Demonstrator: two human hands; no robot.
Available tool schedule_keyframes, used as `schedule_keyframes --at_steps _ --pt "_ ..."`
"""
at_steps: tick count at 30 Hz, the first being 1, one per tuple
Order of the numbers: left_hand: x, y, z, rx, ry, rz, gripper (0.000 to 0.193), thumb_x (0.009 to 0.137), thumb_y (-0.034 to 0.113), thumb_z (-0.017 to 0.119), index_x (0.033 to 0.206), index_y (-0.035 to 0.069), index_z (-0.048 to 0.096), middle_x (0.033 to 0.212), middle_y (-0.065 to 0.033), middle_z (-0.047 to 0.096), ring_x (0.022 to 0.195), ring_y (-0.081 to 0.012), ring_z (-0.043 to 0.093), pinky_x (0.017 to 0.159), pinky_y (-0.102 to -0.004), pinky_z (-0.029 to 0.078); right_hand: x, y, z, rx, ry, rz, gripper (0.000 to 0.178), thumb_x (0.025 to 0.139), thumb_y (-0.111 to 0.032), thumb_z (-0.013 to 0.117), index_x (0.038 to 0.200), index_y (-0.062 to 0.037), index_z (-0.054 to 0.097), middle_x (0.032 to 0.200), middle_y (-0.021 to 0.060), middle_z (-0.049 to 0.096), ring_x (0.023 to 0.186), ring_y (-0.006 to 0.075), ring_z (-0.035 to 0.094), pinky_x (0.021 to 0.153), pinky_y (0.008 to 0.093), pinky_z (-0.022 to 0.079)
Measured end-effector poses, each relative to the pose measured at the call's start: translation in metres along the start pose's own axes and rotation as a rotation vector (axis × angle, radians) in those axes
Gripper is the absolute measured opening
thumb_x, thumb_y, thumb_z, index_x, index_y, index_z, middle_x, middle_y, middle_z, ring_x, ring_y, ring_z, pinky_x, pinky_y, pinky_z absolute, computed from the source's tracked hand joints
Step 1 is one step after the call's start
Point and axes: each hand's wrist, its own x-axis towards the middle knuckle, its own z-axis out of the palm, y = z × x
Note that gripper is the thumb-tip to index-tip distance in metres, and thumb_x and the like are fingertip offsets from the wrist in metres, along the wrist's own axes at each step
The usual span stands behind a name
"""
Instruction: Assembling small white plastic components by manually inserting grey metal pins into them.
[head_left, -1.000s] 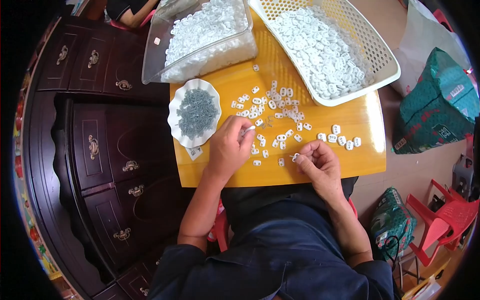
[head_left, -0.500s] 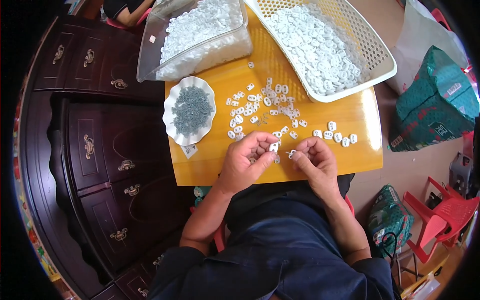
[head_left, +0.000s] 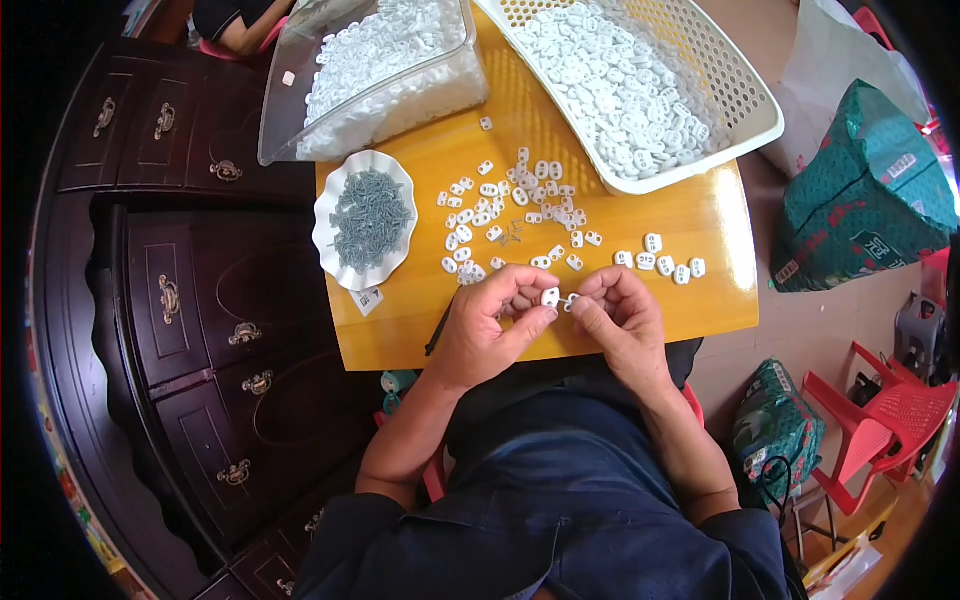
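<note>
My left hand [head_left: 492, 325] pinches a small white oval plastic piece with holes [head_left: 550, 297] between thumb and fingertips. Close beside it, my right hand [head_left: 628, 318] pinches a smaller white plastic piece [head_left: 571, 303], from which a thin grey pin or screw points left. The pin's tip is at or very near the left piece; whether it has entered a hole cannot be made out. Just beyond both hands lie many loose white plastic pieces [head_left: 520, 197] with a few grey screws [head_left: 512, 233] among them. Several white pieces [head_left: 645, 261] form a separate group beyond my right hand.
A white scalloped dish [head_left: 327, 245] of grey screws stands at the table's left. Behind it are a clear bin [head_left: 280, 125] and a cream perforated basket [head_left: 745, 90], both full of white pieces. Dark drawers [head_left: 180, 290] flank the left; bags [head_left: 850, 200] and a red chair [head_left: 880, 425], the right.
My hands have come closer together, so the pin in the right hand now reaches the white piece in the left. The whole view has shifted slightly.
</note>
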Motion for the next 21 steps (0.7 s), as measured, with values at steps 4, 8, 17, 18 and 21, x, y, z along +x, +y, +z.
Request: schedule_keyframes --at_steps 4,8,17,18,21 --pt "0.0001 -0.0004 0.0 0.018 0.014 -0.004 0.025 0.088 -0.002 0.071 0.112 0.0 0.064 0.084 -0.0047 0.068 0.075 -0.008 0.064 0.068 -0.0239 0.052 0.0 0.0005 -0.0004 0.015 -0.007 0.003 0.014 0.095 0.0 0.066 0.105 -0.0039 0.057 0.088 -0.0047 0.061 0.078 0.0006 0.055 0.071 0.0169 0.045" --pt "0.001 -0.0016 -0.0006 0.01 0.002 -0.007 0.025 0.088 -0.001 0.071 0.111 0.0 0.063 0.084 -0.0044 0.068 0.075 -0.0081 0.063 0.068 -0.0241 0.052 0.0003 0.001 0.0 -0.004 -0.005 -0.001 0.013 0.095 0.0 0.066 0.104 -0.004 0.057 0.088 -0.0051 0.061 0.076 0.0001 0.055 0.07 0.0167 0.044" --pt "-0.0035 0.0013 -0.0043 -0.115 0.058 -0.037 0.016 0.089 -0.004 0.061 0.105 0.0 0.063 0.078 0.0026 0.06 0.068 -0.0009 0.053 0.061 -0.0186 0.043 -0.0002 -0.0017 0.0009 0.019 0.004 0.014 0.012 0.096 -0.001 0.066 0.103 -0.004 0.056 0.087 -0.0054 0.061 0.075 -0.0003 0.054 0.068 0.0164 0.043" --pt "-0.0037 -0.0007 -0.0057 -0.115 0.057 -0.037 0.016 0.089 -0.004 0.061 0.105 0.0 0.063 0.078 0.0026 0.06 0.068 -0.0009 0.053 0.061 -0.0186 0.043 -0.0002 -0.0019 0.001 0.013 0.007 0.017 0.012 0.096 -0.002 0.066 0.103 -0.0041 0.057 0.086 -0.0056 0.061 0.075 -0.0003 0.054 0.068 0.0163 0.043" --pt "-0.0041 -0.0053 -0.007 -0.086 0.022 0.003 0.016 0.09 -0.003 0.062 0.106 -0.001 0.065 0.08 0.0011 0.063 0.07 -0.0024 0.056 0.063 -0.0198 0.047 -0.0001 -0.0016 0.0021 0.014 0.015 0.018 0.013 0.095 -0.002 0.066 0.103 -0.0042 0.057 0.086 -0.0055 0.061 0.075 -0.0002 0.054 0.068 0.0164 0.043"
